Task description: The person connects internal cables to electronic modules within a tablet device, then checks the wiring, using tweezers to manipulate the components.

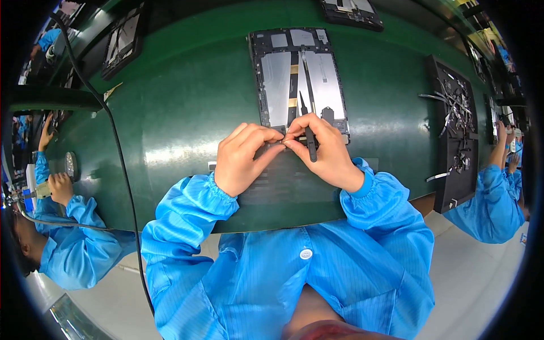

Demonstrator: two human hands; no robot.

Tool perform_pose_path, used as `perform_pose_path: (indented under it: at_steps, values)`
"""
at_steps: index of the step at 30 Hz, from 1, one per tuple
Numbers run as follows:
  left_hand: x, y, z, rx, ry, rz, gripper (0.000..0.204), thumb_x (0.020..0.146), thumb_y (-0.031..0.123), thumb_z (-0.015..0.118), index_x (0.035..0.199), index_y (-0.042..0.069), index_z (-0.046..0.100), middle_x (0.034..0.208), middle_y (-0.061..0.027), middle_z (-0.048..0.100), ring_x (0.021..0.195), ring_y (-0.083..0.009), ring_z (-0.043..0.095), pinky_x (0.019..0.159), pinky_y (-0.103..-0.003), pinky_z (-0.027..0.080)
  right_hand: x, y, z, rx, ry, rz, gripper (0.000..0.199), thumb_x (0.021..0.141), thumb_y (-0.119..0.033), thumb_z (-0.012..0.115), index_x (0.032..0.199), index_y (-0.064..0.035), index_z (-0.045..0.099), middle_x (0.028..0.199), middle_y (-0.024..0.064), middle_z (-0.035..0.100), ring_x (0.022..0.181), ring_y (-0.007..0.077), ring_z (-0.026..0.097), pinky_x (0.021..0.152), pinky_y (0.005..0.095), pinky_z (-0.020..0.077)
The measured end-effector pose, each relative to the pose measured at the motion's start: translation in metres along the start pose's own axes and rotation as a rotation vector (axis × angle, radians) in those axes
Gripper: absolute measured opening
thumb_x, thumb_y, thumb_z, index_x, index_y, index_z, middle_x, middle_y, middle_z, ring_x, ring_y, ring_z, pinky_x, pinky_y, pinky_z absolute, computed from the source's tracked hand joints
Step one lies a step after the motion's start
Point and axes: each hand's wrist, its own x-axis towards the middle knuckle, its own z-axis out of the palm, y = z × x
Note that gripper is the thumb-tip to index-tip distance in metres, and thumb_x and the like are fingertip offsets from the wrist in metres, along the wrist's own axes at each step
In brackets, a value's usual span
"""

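Observation:
An opened tablet housing [275, 85] lies on the green bench in front of me, with silver plates and a dark strip with gold patches down its middle. At its near edge, my left hand [241, 158] is closed, thumb and forefinger pinched at something too small to make out. My right hand [331, 150] meets it there, its thumb and forefinger also pinched. Black tweezers [311, 148] are tucked in my right hand, tips pointing away over the housing. The fingers hide what lies between the two fingertips.
A black tray [456, 181] full of small parts and strips stands at the right. Other opened tablet housings lie at far left [122, 42] and far top [354, 12]. A black cable [122, 161] crosses the left side. Co-workers in blue sleeves [85, 249] sit on both sides.

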Motion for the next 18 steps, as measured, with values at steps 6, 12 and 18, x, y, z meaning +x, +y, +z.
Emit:
perform_pose_path:
  at_steps: [6, 12, 18]
  values:
    - [0.0, 0.001, -0.003, 0.001, -0.002, 0.028, 0.019, 0.073, 0.006, 0.082, 0.088, 0.008, 0.071, 0.087, -0.0024, 0.068, 0.075, -0.0219, 0.061, 0.064, -0.034, 0.05, 0.001, -0.002, -0.005, -0.006, -0.011, -0.047, 0.026, 0.085, -0.003, 0.076, 0.103, -0.0027, 0.058, 0.096, 0.0087, 0.068, 0.089, 0.0221, 0.07, 0.08, 0.0334, 0.0553]
    - [-0.003, 0.008, -0.009, -0.095, -0.164, -0.154, 0.016, 0.074, 0.006, 0.082, 0.086, 0.006, 0.071, 0.084, -0.0054, 0.063, 0.082, -0.0243, 0.058, 0.071, -0.035, 0.048, -0.001, 0.001, -0.013, 0.025, -0.108, -0.038, 0.029, 0.081, -0.003, 0.078, 0.102, -0.0055, 0.059, 0.092, 0.0063, 0.071, 0.089, 0.0211, 0.07, 0.08, 0.0334, 0.053]
    - [-0.008, 0.009, -0.003, -0.036, -0.141, -0.147, 0.017, 0.073, 0.006, 0.083, 0.086, 0.006, 0.072, 0.085, -0.0057, 0.062, 0.081, -0.0248, 0.058, 0.07, -0.035, 0.047, -0.002, 0.004, -0.01, -0.018, -0.09, -0.056, 0.03, 0.078, -0.003, 0.079, 0.101, -0.007, 0.059, 0.09, 0.0046, 0.073, 0.088, 0.022, 0.07, 0.081, 0.0345, 0.0493]
